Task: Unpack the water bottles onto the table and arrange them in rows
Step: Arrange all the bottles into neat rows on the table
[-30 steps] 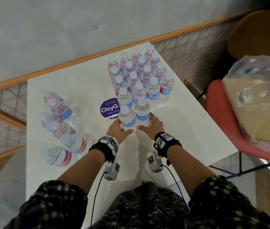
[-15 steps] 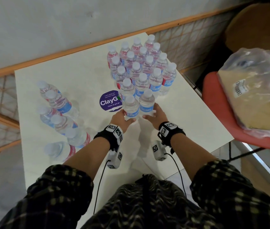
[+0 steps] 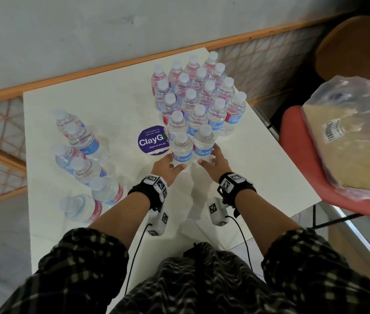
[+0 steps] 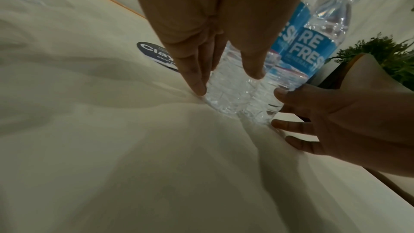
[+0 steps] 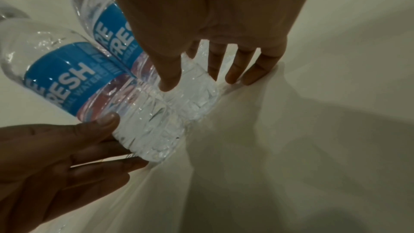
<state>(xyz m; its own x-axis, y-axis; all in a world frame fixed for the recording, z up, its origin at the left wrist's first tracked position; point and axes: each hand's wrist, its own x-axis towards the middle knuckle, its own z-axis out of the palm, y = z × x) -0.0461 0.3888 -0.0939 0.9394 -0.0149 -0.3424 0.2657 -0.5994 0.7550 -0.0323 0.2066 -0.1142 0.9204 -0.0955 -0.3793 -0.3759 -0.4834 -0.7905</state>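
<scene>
Several water bottles with blue and red labels stand in a tight block [image 3: 197, 96] at the back right of the white table [image 3: 111, 91]. Its two nearest bottles stand side by side. My left hand [image 3: 168, 166] [image 4: 224, 81] touches the base of the left bottle [image 3: 180, 150] [image 4: 233, 95], thumb on one side and straight fingers on the other. My right hand [image 3: 213, 164] [image 5: 201, 81] has its thumb on the base of the right bottle [image 3: 204, 143] [image 5: 192, 98]. Its spread fingers rest on the table beside that bottle.
A loose group of several bottles [image 3: 82, 141] stands along the table's left side. A round purple ClayGo sticker [image 3: 152, 141] lies left of the front bottles. To the right is a red chair [image 3: 297, 155] carrying a plastic bag [image 3: 349, 137]. A wall runs behind.
Both hands stay at the bases of the two front bottles, which remain against the block. The head view has shifted a little; nothing else has visibly moved.
</scene>
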